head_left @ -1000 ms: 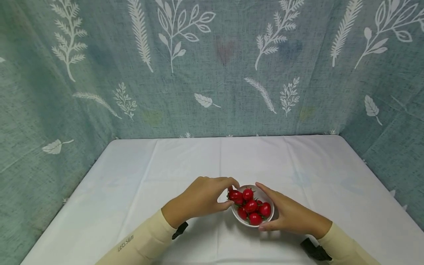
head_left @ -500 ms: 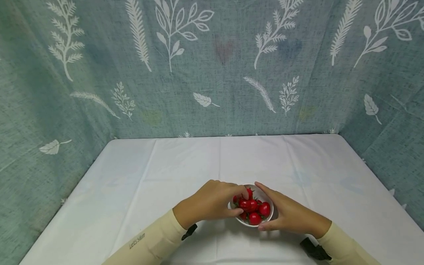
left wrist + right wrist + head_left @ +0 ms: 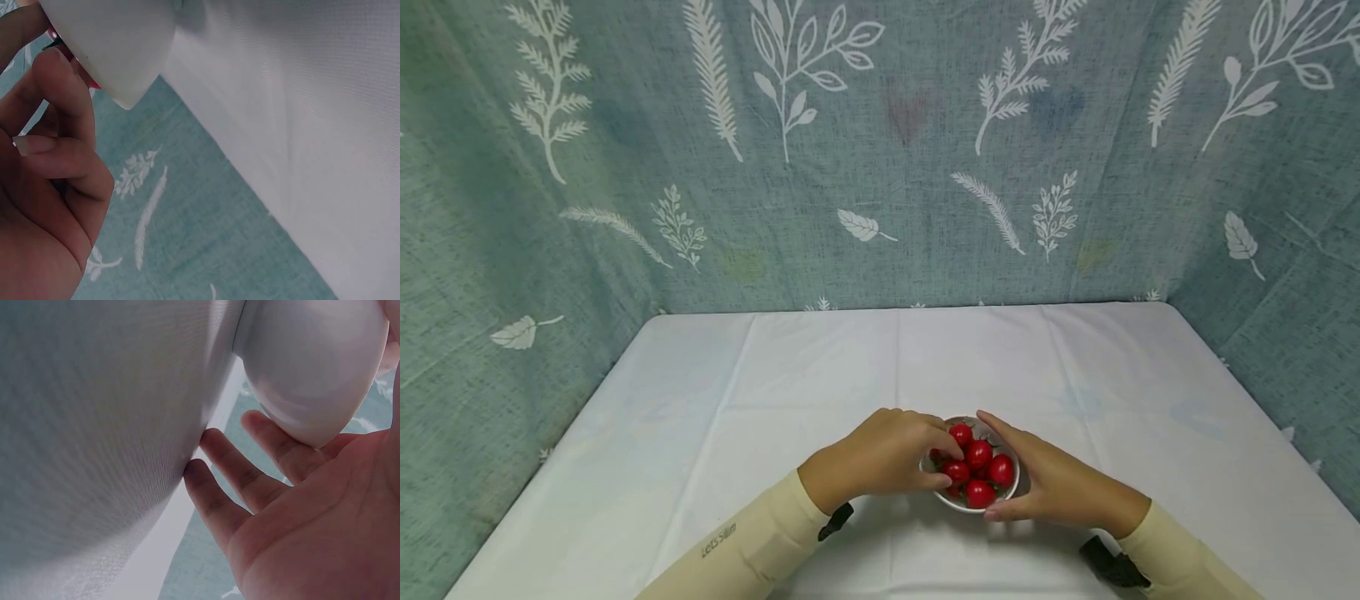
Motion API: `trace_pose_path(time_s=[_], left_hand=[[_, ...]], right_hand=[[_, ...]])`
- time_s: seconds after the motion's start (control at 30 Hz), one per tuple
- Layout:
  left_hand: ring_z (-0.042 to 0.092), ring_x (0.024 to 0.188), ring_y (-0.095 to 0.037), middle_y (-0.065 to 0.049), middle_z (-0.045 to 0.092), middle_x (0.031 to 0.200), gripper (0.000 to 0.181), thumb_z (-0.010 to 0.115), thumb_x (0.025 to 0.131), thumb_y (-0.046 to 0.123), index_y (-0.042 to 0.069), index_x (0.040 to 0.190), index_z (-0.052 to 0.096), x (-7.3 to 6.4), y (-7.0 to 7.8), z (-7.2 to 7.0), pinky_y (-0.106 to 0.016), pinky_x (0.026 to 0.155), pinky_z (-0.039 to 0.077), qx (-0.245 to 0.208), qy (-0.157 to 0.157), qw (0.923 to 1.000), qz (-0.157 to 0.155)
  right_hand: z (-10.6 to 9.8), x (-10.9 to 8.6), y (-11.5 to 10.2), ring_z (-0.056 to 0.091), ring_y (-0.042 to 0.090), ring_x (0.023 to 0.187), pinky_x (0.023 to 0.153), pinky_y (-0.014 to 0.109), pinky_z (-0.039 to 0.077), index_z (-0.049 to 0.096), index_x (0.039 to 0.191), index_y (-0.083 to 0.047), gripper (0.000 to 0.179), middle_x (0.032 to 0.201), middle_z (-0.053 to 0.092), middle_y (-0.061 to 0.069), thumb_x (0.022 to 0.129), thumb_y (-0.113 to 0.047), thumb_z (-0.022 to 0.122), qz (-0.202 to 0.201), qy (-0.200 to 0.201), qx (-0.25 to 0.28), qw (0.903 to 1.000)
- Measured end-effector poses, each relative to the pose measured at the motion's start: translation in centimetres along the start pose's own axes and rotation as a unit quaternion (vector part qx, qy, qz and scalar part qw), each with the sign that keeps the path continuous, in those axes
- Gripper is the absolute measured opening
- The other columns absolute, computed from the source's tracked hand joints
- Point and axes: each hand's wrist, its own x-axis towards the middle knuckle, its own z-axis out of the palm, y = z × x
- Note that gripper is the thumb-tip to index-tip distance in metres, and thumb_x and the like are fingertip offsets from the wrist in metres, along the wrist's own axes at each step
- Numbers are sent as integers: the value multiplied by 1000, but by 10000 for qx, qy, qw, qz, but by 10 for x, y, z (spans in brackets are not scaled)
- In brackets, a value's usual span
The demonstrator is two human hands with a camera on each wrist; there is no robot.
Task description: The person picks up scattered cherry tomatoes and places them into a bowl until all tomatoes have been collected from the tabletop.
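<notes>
A small white bowl point(image 3: 1017, 492) holds several red cherry tomatoes point(image 3: 980, 493) with green stems. My left hand point(image 3: 883, 454) reaches over its left rim, thumb and index finger pinching a cherry tomato point(image 3: 956, 473) among the others. In the left wrist view, the fingers of the left hand point(image 3: 56, 144) are bent beside the bowl point(image 3: 119, 50), which hides most of the fruit. My right hand point(image 3: 1052, 483) holds the bowl's right side between spread thumb and index finger. The right wrist view shows the bowl point(image 3: 312, 369) above the right hand's other, loosely extended fingers point(image 3: 240, 472).
A white cloth point(image 3: 805, 358) with fold lines covers the table under the bowl. Green-blue curtains point(image 3: 910, 225) with white leaf prints stand behind the table and along both sides. Black straps point(image 3: 1112, 567) show at both wrists, by cream sleeves.
My left hand has moved right from the bowl's left rim to over the bowl, carrying a cherry tomato down among the others. Some tomatoes have shifted. The right hand stays at the bowl.
</notes>
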Motion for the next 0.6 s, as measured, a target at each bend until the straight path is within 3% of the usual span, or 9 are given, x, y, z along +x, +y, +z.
trace_pose_path(time_s=[0.3, 0.6], left_hand=[[65, 84, -1, 13, 73, 101, 24, 82, 83, 30, 26, 106, 77, 1, 1, 1, -14, 70, 49, 17, -15, 10000, -60], [65, 84, 1, 12, 72, 104, 31, 79, 85, 35, 28, 114, 74, -4, 0, 0, -14, 68, 49, 68, 281, 9995, 109]], right_hand=[[2, 0, 2, 35, 41, 146, 111, 65, 33, 17, 161, -16, 112, 161, 33, 13, 77, -58, 78, -35, -22, 4, 10000], [2, 0, 2, 35, 38, 147, 111, 63, 34, 15, 161, -17, 114, 162, 32, 11, 76, -58, 80, 16, 26, 8, 10000]])
